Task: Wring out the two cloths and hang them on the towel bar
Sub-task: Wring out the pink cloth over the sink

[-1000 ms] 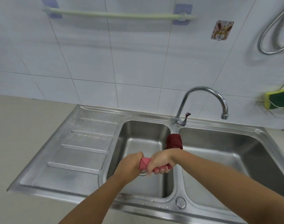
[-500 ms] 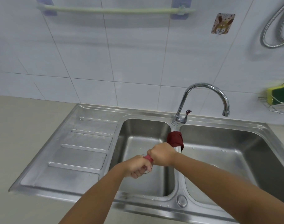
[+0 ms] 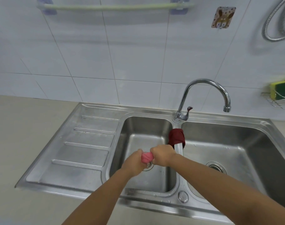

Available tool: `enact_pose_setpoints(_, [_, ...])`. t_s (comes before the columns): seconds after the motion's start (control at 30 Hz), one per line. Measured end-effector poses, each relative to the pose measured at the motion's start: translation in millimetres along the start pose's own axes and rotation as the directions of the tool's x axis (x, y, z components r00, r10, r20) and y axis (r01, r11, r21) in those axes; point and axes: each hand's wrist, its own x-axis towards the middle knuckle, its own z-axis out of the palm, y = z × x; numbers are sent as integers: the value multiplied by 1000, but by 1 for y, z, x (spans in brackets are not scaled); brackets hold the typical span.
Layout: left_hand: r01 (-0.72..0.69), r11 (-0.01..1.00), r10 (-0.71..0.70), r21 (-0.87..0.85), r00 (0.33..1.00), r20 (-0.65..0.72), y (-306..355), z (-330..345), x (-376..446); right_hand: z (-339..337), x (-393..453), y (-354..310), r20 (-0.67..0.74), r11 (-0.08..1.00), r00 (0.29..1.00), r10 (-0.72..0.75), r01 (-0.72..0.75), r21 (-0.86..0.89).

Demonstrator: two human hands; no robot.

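Observation:
A pink cloth [image 3: 147, 157] is twisted into a tight roll above the left basin. My left hand [image 3: 133, 161] grips its left end and my right hand [image 3: 162, 155] grips its right end, so only a short pink stretch shows between the fists. A dark red cloth [image 3: 176, 137] lies draped over the divider between the two basins, just behind my right hand. The pale green towel bar [image 3: 115, 7] runs along the tiled wall at the top of the view, with nothing on it.
The steel double sink [image 3: 93, 161] has a ribbed drainboard on its left. A curved tap [image 3: 203, 95] stands behind the divider. A wire rack with a green and yellow sponge [image 3: 281, 92] hangs at right. A shower hose [image 3: 274, 21] loops at upper right.
Both fists have stayed on the pink cloth and turned against each other, and a little more pink shows between them. The view has tilted down slightly.

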Motion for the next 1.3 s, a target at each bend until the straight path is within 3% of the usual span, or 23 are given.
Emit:
enact_pose_setpoints(0.07, [-123, 975, 159, 186, 968, -196, -9, 8, -2, -4, -1, 0, 208, 943, 974, 90, -151, 297])
enact_pose_setpoints(0.13, [-252, 922, 325, 296, 916, -235, -18, 14, -3, -15, -5, 2, 383, 823, 922, 62, -264, 503])
enact_pose_setpoints(0.2, [-333, 846, 455, 416, 858, -238, -24, 15, -2, -24, -10, 5, 453, 783, 891, 2, -283, 554])
enact_pose_setpoints(0.27, [-349, 808, 488, 474, 847, -209, -20, 12, -3, -26, -11, 4, 407, 846, 913, -11, -208, 491])
enact_pose_setpoints(0.3, [-338, 812, 471, 475, 860, -194, -15, 11, -3, -23, -11, 2, 354, 904, 935, -4, -148, 401])
enact_pose_setpoints(0.37, [-231, 869, 309, 437, 944, -114, -1, 10, 0, -18, -9, 2, 213, 995, 977, -7, -15, 102])
enact_pose_setpoints(0.43, [-133, 927, 146, 351, 989, -11, 13, 11, 6, -17, -8, 8, 77, 986, 994, -76, 86, -143])
enact_pose_setpoints(0.5, [-46, 978, 29, 201, 996, 84, 28, 6, 14, -23, -8, 19, -11, 959, 986, -167, 160, -236])
enact_pose_setpoints(0.6, [98, 990, -75, -99, 974, 212, 48, -10, 21, -34, -8, 33, -86, 939, 965, -247, 216, -266])
enact_pose_setpoints(0.73, [271, 893, -99, -359, 897, 431, 51, -22, 20, -35, -6, 37, -168, 942, 947, -274, 230, -244])
enact_pose_setpoints(0.87, [396, 819, -127, -415, 831, 542, 37, -13, 14, -15, -3, 30, -181, 948, 944, -275, 235, -214])
enact_pose_setpoints(1.0, [252, 912, -106, -323, 907, 407, 28, -8, 8, -5, -1, 22, -163, 960, 958, -237, 205, -190])
enact_pose_setpoints(1.17, [78, 995, -86, 60, 986, 140, 10, -6, 8, 0, -3, 22, -137, 976, 982, -129, 151, 159])
enact_pose_setpoints(1.23, [84, 983, -93, 164, 994, 51, -2, -5, 9, -3, -12, 30, -124, 892, 988, -96, 141, 430])
enact_pose_setpoints(1.3, [93, 982, -100, 163, 994, 39, -13, -4, 8, -3, -20, 35, -85, 732, 996, -25, 76, 677])
